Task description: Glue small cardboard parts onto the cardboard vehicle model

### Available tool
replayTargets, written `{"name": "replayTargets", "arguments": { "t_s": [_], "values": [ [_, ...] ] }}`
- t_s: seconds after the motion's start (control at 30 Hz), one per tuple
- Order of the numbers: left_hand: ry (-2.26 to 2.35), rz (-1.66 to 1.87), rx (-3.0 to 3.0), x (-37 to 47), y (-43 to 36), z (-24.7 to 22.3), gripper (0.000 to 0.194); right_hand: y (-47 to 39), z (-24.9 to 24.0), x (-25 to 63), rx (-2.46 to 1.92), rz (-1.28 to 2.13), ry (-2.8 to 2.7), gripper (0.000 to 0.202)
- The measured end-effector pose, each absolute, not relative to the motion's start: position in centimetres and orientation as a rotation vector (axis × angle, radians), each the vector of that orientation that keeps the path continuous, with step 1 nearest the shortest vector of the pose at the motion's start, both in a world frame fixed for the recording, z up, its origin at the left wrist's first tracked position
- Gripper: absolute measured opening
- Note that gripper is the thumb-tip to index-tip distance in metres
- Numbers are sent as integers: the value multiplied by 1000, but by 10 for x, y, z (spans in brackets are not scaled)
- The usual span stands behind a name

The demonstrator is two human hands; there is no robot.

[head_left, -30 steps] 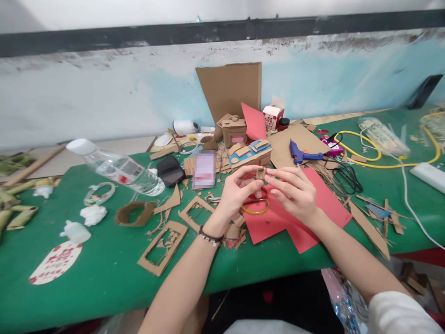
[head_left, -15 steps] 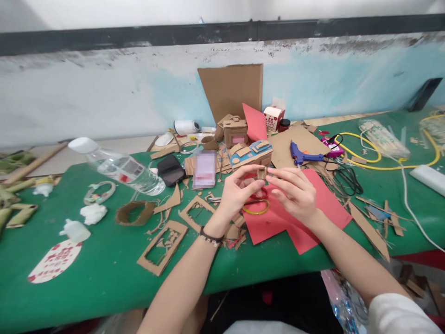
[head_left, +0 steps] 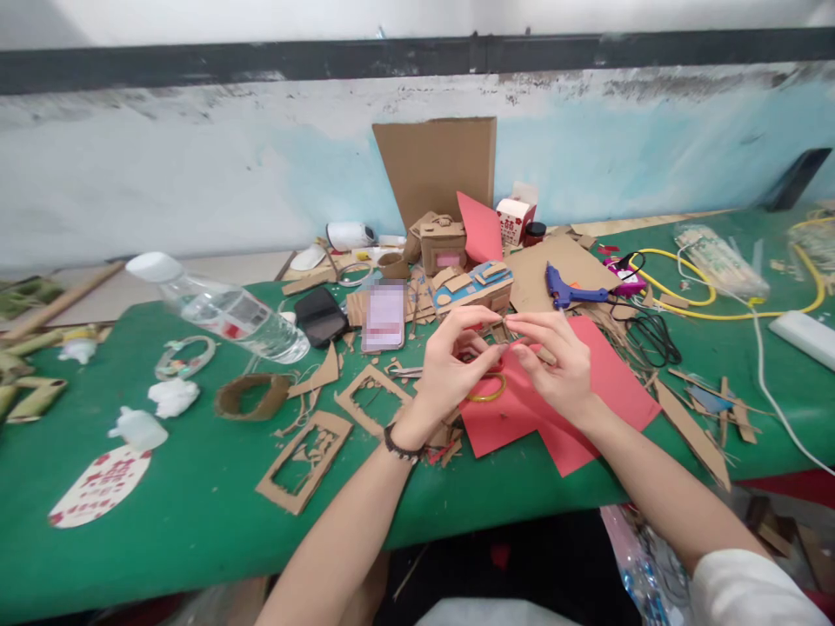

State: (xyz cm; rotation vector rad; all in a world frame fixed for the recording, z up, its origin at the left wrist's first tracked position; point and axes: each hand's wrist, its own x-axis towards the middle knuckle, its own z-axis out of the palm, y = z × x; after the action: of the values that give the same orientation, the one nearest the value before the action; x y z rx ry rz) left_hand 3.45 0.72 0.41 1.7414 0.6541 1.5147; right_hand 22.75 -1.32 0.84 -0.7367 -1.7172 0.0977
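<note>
A small cardboard piece (head_left: 499, 332) is pinched between the fingertips of both hands, partly hidden by them. My left hand (head_left: 457, 352) is closed on its left side, a dark bracelet round the wrist. My right hand (head_left: 554, 356) meets it from the right, thumb and fingers pressed together at the piece. Beneath both hands lie scissors with a yellow-edged handle (head_left: 490, 393) and red paper sheets (head_left: 600, 382). Just behind them stands a cardboard model with a blue top (head_left: 476, 291). A blue glue gun (head_left: 574, 290) rests on flat cardboard behind my right hand.
On the left are a plastic bottle (head_left: 228, 313), a cardboard ring (head_left: 251, 398) and cut cardboard frames (head_left: 305, 461). Behind, a phone (head_left: 384, 315) leans near a cardboard box model (head_left: 444, 248). Black and yellow cables (head_left: 695, 314) and cardboard strips (head_left: 695, 430) lie at the right.
My right thumb has come in to the left, and the fingertips of both hands are closer together around the small piece. The piece shows less than before.
</note>
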Motion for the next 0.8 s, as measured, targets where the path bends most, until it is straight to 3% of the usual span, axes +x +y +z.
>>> {"name": "replayTargets", "arguments": {
  "t_s": [0.53, 0.8],
  "values": [
    [684, 1369, 1374, 36, 5, 8, 44, -10, 6, 229, -773, 51, -1745, 33],
    [723, 1438, 1517, 34, 9, 6, 41, -10, 3, 229, -777, 61, -1746, 35]
  ]
}}
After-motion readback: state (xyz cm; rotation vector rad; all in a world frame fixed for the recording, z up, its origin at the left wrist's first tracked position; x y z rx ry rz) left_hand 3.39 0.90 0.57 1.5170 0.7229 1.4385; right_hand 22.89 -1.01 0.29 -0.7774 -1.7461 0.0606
